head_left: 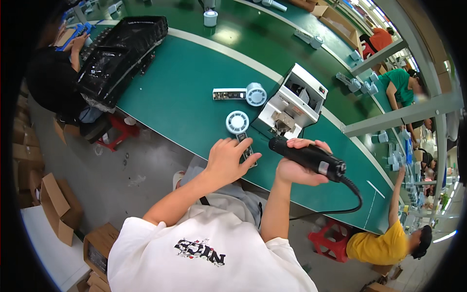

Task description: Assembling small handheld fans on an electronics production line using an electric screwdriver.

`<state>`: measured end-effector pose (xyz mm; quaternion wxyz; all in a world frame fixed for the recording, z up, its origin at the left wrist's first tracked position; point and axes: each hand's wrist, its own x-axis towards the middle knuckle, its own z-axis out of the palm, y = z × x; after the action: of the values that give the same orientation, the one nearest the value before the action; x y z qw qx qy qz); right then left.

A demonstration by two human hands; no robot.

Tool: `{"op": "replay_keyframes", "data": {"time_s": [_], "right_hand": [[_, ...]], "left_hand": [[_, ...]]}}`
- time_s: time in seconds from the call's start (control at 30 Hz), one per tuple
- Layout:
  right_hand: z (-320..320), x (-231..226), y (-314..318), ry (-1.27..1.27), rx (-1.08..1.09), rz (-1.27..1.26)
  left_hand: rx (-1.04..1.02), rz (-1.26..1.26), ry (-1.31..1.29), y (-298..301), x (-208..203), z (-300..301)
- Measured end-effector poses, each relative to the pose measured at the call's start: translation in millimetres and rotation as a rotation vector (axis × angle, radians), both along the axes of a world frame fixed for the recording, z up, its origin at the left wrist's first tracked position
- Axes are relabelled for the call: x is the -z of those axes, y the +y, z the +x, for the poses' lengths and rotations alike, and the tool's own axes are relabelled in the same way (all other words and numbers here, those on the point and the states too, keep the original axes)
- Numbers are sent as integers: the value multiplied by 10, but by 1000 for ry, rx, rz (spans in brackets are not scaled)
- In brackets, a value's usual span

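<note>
Matte black against green: a corded electric screwdriver (306, 158) with a pale label contrasts with a teal-green worktop (180, 92).

One handheld fan (237, 122) and a second fan (256, 94) show pale blue-grey, their round grilles patterned with radiating spokes; a silver-white screw feeder (293, 102) carries a touch of red. A white band (214, 45) edges the darker, glossy green conveyor (248, 46). Around them are black trays (109, 61), a red stool (331, 241), brown cartons (56, 207), a yellow shirt (377, 246) and a white T-shirt (160, 253) with a black-and-red print.
</note>
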<state>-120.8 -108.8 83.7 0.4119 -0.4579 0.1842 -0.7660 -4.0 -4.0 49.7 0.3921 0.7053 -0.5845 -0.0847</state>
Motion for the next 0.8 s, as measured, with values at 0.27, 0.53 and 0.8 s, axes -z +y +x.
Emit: {"op": "replay_keyframes", "data": {"time_s": [0.27, 0.53, 0.8], "right_hand": [[55, 161, -141, -83, 78, -5], [-417, -725, -278, -346, 63, -144], [-458, -954, -647, -129, 299, -94]], "left_hand": [[-78, 62, 538, 441, -256, 338], [32, -31, 224, -277, -1086, 1245], [102, -4, -102, -2609, -596, 1967]]}}
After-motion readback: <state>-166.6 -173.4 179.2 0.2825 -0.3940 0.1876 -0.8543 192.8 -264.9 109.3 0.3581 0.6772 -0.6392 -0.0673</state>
